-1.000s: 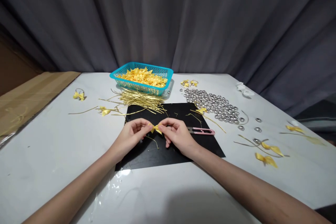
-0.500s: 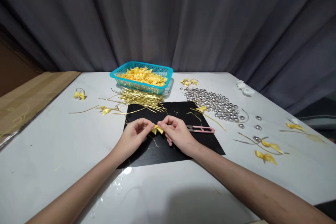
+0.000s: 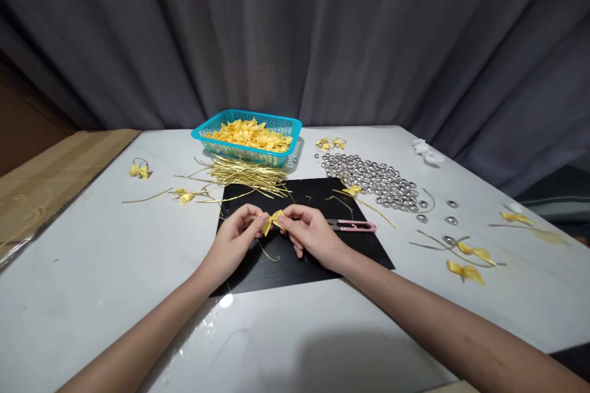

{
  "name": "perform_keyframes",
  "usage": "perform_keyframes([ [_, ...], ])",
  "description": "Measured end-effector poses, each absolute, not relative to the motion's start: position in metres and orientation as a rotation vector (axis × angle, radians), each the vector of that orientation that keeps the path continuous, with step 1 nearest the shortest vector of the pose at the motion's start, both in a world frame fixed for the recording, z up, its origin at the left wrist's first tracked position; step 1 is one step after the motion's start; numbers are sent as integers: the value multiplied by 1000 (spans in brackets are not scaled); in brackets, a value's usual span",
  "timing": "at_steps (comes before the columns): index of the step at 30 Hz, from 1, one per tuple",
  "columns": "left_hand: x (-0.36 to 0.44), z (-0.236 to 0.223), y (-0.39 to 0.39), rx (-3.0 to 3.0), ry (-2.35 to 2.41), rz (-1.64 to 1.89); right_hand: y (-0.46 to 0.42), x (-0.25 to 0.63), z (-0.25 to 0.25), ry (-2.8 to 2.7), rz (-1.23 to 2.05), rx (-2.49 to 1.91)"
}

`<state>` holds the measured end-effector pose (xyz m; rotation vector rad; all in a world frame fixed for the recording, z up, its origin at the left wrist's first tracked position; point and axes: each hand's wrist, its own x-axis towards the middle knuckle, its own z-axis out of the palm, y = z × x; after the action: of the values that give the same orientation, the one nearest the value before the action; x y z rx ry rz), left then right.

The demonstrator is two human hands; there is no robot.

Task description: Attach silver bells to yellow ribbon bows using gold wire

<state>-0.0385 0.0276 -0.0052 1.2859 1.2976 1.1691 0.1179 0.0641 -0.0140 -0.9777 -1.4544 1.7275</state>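
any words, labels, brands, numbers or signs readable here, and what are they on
None: no lettering shows on the small yellow ribbon bow, the pink-handled metal snips, the flat black rectangular mat, the turquoise plastic basket or the brown cardboard.

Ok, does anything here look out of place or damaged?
Nothing looks plainly damaged, the held bow included, though fine detail is too small to judge. A few silver beads lie apart from their pile, as if strayed, and a crumpled white scrap toward the far right looks unlike the bow or beads.
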Motion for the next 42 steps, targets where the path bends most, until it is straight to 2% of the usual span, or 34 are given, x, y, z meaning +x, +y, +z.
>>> perform_keyframes([
  [6, -39, -7, 27, 1264, 1276, 1218, 64, 118, -12, -1434, 1740, -921],
  [12, -41, -4, 28, 1149, 1303, 1209, 63, 117, -12, -1617, 1626, -1046],
  [16, -45, -5, 29, 997, 1343, 1370, 61, 121, -9, -1779, 1450, -1023],
  [21, -50, -10, 33, 941, 1405, 1463, 60, 131, -2, -2420, 1157, -750],
  [28, -47, -14, 33, 1193, 1431, 1253, 53, 129, -5, -2573, 890, -791],
  [32, -49, -14, 29, 1458, 1472, 1122, 57, 129, -6, -2409, 978, -817],
  [36, -49, -10, 25, 1603, 1588, 1018, 61, 127, -9, -2168, 1305, -831],
  [42, -50, -9, 28, 1525, 1591, 1160, 70, 132, 0, -1876, 1732, -796],
])
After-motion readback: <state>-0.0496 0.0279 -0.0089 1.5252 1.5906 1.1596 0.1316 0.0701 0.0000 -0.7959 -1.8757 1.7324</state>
